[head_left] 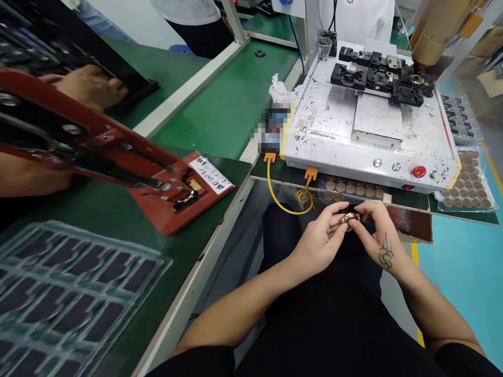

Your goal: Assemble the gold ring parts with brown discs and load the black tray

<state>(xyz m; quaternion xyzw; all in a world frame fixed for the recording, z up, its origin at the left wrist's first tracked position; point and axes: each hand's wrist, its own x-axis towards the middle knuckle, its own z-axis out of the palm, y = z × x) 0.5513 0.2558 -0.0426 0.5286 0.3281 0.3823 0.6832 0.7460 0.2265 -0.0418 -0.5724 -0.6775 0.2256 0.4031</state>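
Observation:
Between my two hands, above my lap, is a small shiny rose-gold ring-shaped part (349,217), perhaps a watch case. My left hand (320,238) pinches its left side with thumb and fingers. Thumb and fingers of my right hand (379,233) grip the right side. Fingers cover much of the part, and something dark shows just behind it. Beyond my hands stands a white machine (334,141) with a red button (418,171) on its front. Black fixture blocks (379,78) sit on top, one holding a round metallic part (416,80).
A red hand press (157,225) and a clear compartment tray (165,259) occupy the left bench. A co-worker's hand (92,86) is behind the press. Yellow cable (275,196) loops below the machine. Sheets of round brown discs (467,180) lie at right; a cardboard box (416,225) is below.

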